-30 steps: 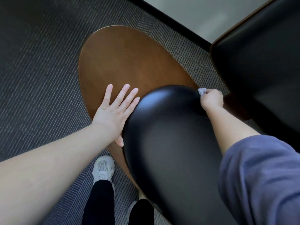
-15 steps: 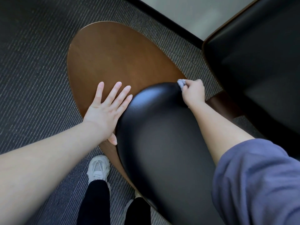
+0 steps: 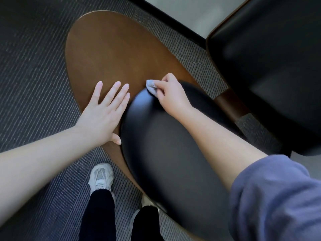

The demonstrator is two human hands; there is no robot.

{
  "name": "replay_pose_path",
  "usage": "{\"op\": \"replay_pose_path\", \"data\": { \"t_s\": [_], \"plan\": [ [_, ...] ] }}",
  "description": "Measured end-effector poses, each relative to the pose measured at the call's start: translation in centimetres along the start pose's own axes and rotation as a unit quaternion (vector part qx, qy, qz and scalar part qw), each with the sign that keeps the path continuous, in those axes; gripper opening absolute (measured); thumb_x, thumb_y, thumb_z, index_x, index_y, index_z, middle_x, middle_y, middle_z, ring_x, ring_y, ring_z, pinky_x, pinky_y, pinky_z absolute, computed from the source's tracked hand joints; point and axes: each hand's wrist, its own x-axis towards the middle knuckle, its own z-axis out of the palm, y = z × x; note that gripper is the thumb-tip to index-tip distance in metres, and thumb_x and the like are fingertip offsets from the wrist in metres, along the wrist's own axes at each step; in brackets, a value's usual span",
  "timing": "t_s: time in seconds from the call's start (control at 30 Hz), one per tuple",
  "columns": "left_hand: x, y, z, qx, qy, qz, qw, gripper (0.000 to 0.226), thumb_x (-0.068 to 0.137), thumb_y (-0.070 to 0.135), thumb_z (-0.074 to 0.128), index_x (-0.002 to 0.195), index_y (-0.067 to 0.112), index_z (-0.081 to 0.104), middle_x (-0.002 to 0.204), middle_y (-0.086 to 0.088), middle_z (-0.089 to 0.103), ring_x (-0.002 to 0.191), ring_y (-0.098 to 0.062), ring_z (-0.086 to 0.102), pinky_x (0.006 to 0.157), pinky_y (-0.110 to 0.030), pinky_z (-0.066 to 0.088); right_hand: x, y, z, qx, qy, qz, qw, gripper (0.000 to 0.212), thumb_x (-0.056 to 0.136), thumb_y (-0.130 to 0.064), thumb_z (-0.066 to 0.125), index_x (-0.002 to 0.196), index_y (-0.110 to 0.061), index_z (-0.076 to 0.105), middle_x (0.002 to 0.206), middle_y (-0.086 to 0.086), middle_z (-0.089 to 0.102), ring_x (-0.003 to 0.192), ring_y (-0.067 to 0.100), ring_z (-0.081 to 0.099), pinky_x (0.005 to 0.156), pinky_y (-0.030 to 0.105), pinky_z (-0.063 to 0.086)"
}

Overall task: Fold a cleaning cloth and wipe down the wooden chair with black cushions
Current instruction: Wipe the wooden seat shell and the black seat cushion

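likely office: ribbed carpet (image 3: 33, 72)

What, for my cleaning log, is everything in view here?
Wooden panel: one, brown, centre.
Cushion: one, black, on the panel, lower centre.
Second cushion: one, black, wood-rimmed, upper right.
Cloth: one, pale grey, pinched at the first cushion's top edge.
Carpet: one, grey striped, under everything.
Shoes: two, white, bottom; one partly hidden.
Trouser legs: two, black, bottom.
Sleeve: one, blue-grey, lower right.
Left hand: one, flat on the panel beside the cushion.
Right hand: one, pinching the cloth.
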Motion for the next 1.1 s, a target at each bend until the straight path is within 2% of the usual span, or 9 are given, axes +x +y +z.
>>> {"op": "replay_pose_path", "data": {
  "t_s": [0.1, 0.23, 0.4, 0.57, 0.7, 0.8, 0.87, 0.97, 1.1],
  "plan": [
    [-1.1, -0.5, 0.5, -0.002, 0.028, -0.004, 1.000, 0.137, 0.066, 0.087, 0.050, 0.151, -0.001, -0.011, 0.159, -0.021, -0.023, 0.148, -0.036, -0.017, 0.115, -0.061, -0.008, -1.3, -1.3, 1.0, -0.016, 0.010, -0.074, 0.997, 0.017, 0.092, -0.015, 0.054, 0.079, -0.025, 0.053, 0.091, -0.002, 0.047, 0.081, 0.017, 0.049, 0.065, 0.033, 0.045],
    [-1.2, -1.0, 0.4, 0.019, 0.018, 0.010, 1.000, 0.136, 0.068, 0.089, 0.044, 0.150, -0.001, -0.017, 0.158, -0.020, -0.025, 0.148, -0.035, -0.019, 0.117, -0.059, -0.008, -3.1, -2.5, 2.5, -0.085, 0.010, -0.178, 0.980, 0.012, 0.087, -0.004, 0.056, 0.090, -0.011, 0.066, 0.094, 0.006, 0.049, 0.083, 0.021, 0.047, 0.061, 0.039, 0.049],
    [-1.3, -1.8, -0.2, 0.062, -0.015, 0.028, 0.998, 0.136, 0.067, 0.089, 0.046, 0.151, 0.002, -0.018, 0.157, -0.019, -0.029, 0.147, -0.035, -0.023, 0.118, -0.057, -0.008, -5.9, -2.7, 4.5, -0.098, -0.017, -0.261, 0.960, 0.016, 0.085, -0.001, 0.054, 0.091, -0.010, 0.066, 0.090, 0.010, 0.051, 0.073, 0.026, 0.046, 0.058, 0.046, 0.047],
    [-1.3, -2.1, -0.6, 0.082, -0.032, 0.038, 0.995, 0.137, 0.066, 0.089, 0.048, 0.151, 0.003, -0.017, 0.157, -0.019, -0.029, 0.147, -0.036, -0.022, 0.117, -0.057, -0.009, -8.7, -2.5, 5.7, -0.105, -0.044, -0.307, 0.945, 0.021, 0.084, 0.000, 0.056, 0.095, -0.012, 0.069, 0.093, 0.011, 0.056, 0.075, 0.027, 0.046, 0.063, 0.044, 0.045],
    [-1.4, -2.0, -0.9, 0.090, -0.036, 0.038, 0.995, 0.137, 0.066, 0.089, 0.048, 0.151, 0.003, -0.016, 0.158, -0.019, -0.027, 0.147, -0.036, -0.020, 0.117, -0.057, -0.007, -10.8, -1.8, 6.5, -0.121, -0.077, -0.345, 0.927, 0.034, 0.084, -0.004, 0.037, 0.094, -0.014, 0.068, 0.094, 0.009, 0.057, 0.076, 0.026, 0.045, 0.057, 0.043, 0.044],
    [-1.4, -1.9, -0.9, 0.091, -0.032, 0.037, 0.995, 0.137, 0.065, 0.088, 0.050, 0.152, 0.003, -0.014, 0.159, -0.019, -0.024, 0.148, -0.037, -0.018, 0.117, -0.058, -0.005, -12.0, -1.0, 6.6, -0.146, -0.098, -0.375, 0.910, 0.029, 0.082, 0.000, 0.044, 0.089, -0.015, 0.067, 0.094, 0.008, 0.057, 0.077, 0.025, 0.045, 0.058, 0.040, 0.042],
    [-1.3, -1.7, -1.0, 0.087, -0.029, 0.035, 0.995, 0.136, 0.065, 0.088, 0.052, 0.153, 0.006, -0.011, 0.160, -0.019, -0.021, 0.148, -0.037, -0.017, 0.117, -0.059, -0.004, -12.9, -0.6, 6.1, -0.160, -0.115, -0.395, 0.897, 0.026, 0.078, 0.003, 0.053, 0.087, -0.017, 0.067, 0.093, 0.006, 0.058, 0.077, 0.025, 0.047, 0.059, 0.036, 0.035],
    [-1.2, -1.3, -1.1, 0.081, -0.031, 0.024, 0.996, 0.134, 0.066, 0.087, 0.052, 0.153, 0.008, -0.011, 0.160, -0.019, -0.020, 0.148, -0.038, -0.016, 0.116, -0.060, -0.003, -14.5, 0.3, 5.6, -0.175, -0.141, -0.426, 0.876, 0.024, 0.075, 0.001, 0.055, 0.083, -0.019, 0.065, 0.091, 0.003, 0.058, 0.076, 0.022, 0.048, 0.066, 0.027, 0.016],
    [-0.8, -0.5, -1.1, 0.047, -0.030, 0.009, 0.998, 0.135, 0.064, 0.089, 0.051, 0.153, 0.011, -0.015, 0.160, -0.017, -0.019, 0.148, -0.039, -0.017, 0.114, -0.064, -0.003, -16.8, 2.8, 5.0, -0.180, -0.215, -0.456, 0.845, 0.020, 0.080, -0.002, 0.060, 0.085, -0.021, 0.064, 0.095, 0.000, 0.058, 0.081, 0.020, 0.049, 0.060, 0.030, 0.033]
  ]
}}
